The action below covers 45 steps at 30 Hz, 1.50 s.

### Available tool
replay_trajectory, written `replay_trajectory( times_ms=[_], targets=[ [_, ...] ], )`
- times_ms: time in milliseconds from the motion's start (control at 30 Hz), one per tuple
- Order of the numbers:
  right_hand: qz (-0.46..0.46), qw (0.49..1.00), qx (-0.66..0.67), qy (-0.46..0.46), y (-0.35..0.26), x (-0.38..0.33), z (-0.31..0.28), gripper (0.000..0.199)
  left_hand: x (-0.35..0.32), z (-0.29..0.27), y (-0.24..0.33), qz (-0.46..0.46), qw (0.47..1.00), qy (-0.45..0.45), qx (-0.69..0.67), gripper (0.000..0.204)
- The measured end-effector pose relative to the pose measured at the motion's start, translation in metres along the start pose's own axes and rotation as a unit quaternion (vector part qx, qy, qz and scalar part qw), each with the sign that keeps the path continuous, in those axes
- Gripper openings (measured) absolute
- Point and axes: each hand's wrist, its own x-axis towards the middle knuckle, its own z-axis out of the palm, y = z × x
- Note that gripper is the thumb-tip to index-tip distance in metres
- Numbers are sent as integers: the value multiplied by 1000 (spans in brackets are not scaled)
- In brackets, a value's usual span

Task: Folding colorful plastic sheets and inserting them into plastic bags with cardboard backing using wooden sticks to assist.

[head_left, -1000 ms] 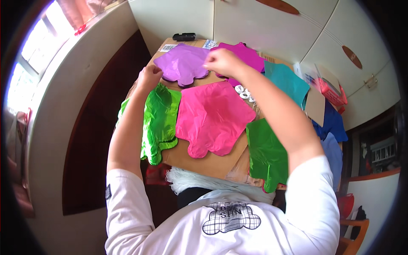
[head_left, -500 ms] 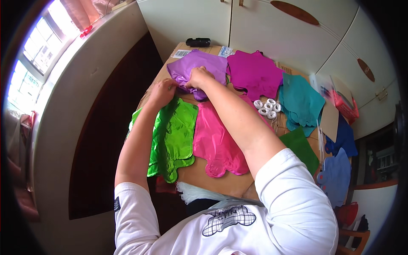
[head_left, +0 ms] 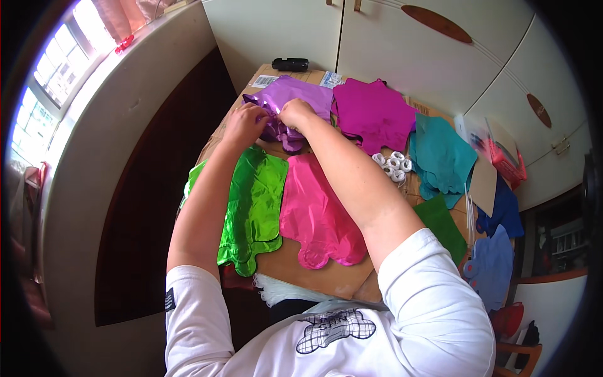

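Observation:
At the far side of the cardboard-covered table lies a shiny purple foil sheet (head_left: 301, 92), shaped like a flat, uninflated balloon. My left hand (head_left: 245, 125) has its fingers curled onto the crumpled near-left edge of it. Beside it, my right hand (head_left: 296, 115) is closed, pinching the same crumpled part; the fingertips are partly hidden. Nearer to me lie a green foil piece (head_left: 257, 201) and a pink foil piece (head_left: 314, 213), both flat with rounded lobes. The purple foil is bunched between the two hands.
A magenta foil piece (head_left: 374, 113), teal pieces (head_left: 443, 151) and white string rolls (head_left: 394, 164) sit right of my hands. Farther right are a dark green sheet (head_left: 443, 223), blue pieces (head_left: 493, 261) and a red box (head_left: 505, 164). A black case (head_left: 290, 65) lies by the cabinet.
The near-left part of the purple foil has become more crumpled and folded. My left hand has shifted slightly up and turned over it; my right hand stays close by.

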Motion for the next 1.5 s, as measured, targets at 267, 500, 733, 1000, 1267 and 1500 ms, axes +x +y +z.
replay_trajectory(
  times_ms=[267,500,733,1000,1267,1500],
  targets=[
    [-22,981,164,97,22,27,15,10,18,8,-3,-62,991,-112,44,36],
    [66,731,679,31,105,33,-120,23,32,4,12,-98,981,-166,30,44],
    [-105,659,714,212,170,-70,-262,37,28,0,15,-96,977,-167,89,46],
    [-183,835,507,109,202,-327,-310,21,41,8,-15,-99,967,-199,120,47],
    [-182,968,101,138,183,-457,-150,7,41,-1,10,-31,968,-143,202,49],
    [-177,974,43,134,205,-457,-85,7,-15,-7,149,149,989,-14,6,26]
  ],
)
